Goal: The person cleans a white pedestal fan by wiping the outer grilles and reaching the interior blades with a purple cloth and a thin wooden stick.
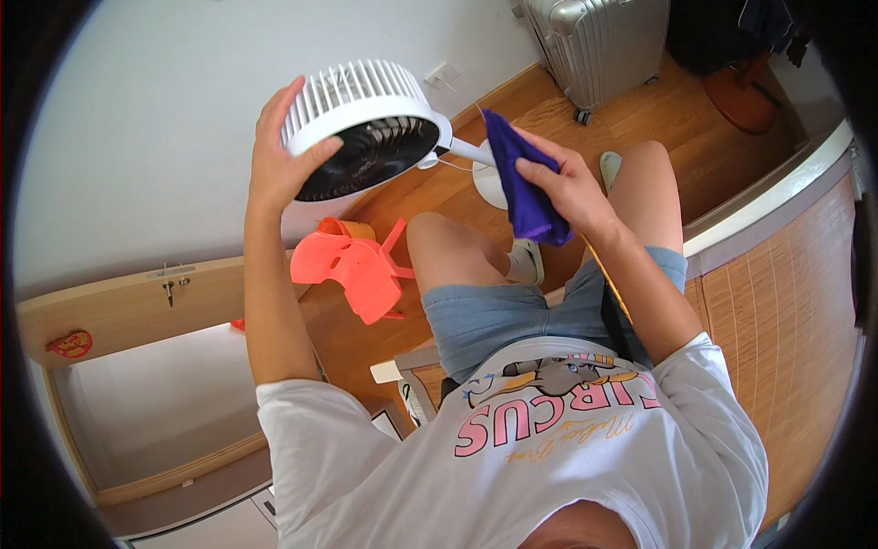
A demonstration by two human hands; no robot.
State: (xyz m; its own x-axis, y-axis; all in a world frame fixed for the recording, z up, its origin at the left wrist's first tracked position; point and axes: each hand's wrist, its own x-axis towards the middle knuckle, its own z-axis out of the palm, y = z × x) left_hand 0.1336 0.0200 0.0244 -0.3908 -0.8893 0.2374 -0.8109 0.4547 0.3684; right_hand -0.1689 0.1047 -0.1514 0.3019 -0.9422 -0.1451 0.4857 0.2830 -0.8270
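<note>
A white standing fan [352, 105] with a black front grille is tilted in front of me, its head up at the left and its pole running down to a round white base on the floor. My left hand [285, 151] grips the rim of the fan head, thumb on the front edge and fingers round the back cage. In my right hand [572, 188] is a folded purple cloth [523, 183], pinched under the thumb. The cloth lies against the pole, partly covering it; whether the fingers behind also hold the pole is hidden.
Left of my knees stands a small coral plastic chair [352, 267] by an orange bucket [347, 229]. An open wooden drawer [137, 306] is at the left. A silver suitcase [599, 50] stands by the far wall; a wood-panelled cabinet or bed edge [777, 274] rises at right.
</note>
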